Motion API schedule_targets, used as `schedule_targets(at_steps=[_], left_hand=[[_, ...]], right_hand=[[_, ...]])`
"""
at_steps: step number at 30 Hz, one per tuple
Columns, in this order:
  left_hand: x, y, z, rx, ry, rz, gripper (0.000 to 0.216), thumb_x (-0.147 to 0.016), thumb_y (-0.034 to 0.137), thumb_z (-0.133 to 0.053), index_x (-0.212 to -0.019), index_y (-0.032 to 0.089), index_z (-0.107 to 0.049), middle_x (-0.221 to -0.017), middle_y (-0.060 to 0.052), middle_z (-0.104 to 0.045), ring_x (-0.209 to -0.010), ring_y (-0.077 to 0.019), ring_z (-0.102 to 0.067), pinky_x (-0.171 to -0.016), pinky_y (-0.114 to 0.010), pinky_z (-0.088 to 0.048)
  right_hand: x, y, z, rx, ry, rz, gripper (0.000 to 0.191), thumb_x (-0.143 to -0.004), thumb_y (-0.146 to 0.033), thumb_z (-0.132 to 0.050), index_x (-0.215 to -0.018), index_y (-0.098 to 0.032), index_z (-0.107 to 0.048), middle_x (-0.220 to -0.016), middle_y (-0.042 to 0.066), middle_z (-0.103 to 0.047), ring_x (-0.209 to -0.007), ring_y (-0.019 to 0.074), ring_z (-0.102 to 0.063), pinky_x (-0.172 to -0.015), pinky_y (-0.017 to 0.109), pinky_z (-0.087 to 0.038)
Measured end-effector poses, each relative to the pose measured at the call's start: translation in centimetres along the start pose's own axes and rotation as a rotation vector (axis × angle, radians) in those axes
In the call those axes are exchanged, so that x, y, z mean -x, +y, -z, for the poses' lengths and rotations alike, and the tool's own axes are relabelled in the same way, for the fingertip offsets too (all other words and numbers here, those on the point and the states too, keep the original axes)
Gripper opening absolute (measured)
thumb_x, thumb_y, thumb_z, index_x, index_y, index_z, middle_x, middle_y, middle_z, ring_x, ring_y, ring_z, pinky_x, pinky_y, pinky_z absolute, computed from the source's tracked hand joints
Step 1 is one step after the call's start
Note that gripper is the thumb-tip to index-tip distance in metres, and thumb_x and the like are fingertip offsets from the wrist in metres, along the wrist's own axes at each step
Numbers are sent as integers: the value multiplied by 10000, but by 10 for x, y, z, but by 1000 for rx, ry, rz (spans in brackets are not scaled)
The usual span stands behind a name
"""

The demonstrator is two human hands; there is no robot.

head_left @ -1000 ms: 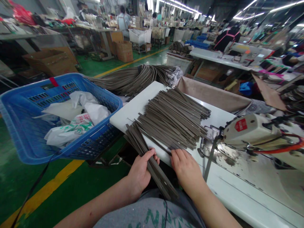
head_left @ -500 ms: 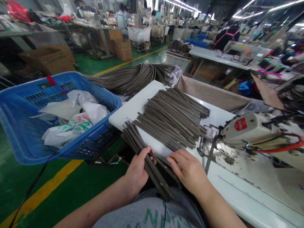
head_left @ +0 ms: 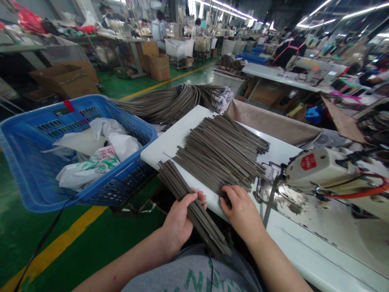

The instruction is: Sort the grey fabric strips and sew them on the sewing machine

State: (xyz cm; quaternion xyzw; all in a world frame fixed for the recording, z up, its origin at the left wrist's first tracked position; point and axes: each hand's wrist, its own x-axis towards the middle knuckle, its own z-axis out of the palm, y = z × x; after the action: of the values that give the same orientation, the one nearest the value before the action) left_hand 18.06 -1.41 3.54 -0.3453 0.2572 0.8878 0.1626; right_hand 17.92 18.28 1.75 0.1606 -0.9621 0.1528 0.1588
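My left hand (head_left: 184, 217) is closed around a bundle of flat grey-brown strips (head_left: 178, 182), which slants over my lap off the table's near edge. A wide pile of similar strips (head_left: 219, 150) lies on the white sewing table (head_left: 170, 134). At the near end of that pile is my right hand (head_left: 241, 209), its fingers curled against the strip ends. What its fingertips pinch, if anything, is hidden. A single strip (head_left: 270, 202) hangs from the sewing machine (head_left: 325, 170) just right of my right hand.
A blue plastic basket (head_left: 121, 182) with white plastic bags (head_left: 91, 166) stands to the left. Long strips (head_left: 170, 101) are heaped behind the table. Beyond it is a fabric-lined bin (head_left: 270, 121). Other people and sewing tables fill the background.
My right hand has moved from beside the held bundle up to the pile's near end. The bundle in my left hand looks more gathered and has shifted slightly right.
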Motion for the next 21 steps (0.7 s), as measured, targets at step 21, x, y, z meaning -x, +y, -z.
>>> schedule_targets(at_steps=[21], left_hand=[[-8,-5,3,-13,8,-45,55,-914,61,-678,-920,115,-681,-849,-80,-698,-751,-185,-708,-732,-314,-645]], right_hand=[[1,-29,26,-254,-53,70,168,-1053,-232,-539,-1023,-210,-703,-948,60,-709,-854,199,-682,-800,331,-589]])
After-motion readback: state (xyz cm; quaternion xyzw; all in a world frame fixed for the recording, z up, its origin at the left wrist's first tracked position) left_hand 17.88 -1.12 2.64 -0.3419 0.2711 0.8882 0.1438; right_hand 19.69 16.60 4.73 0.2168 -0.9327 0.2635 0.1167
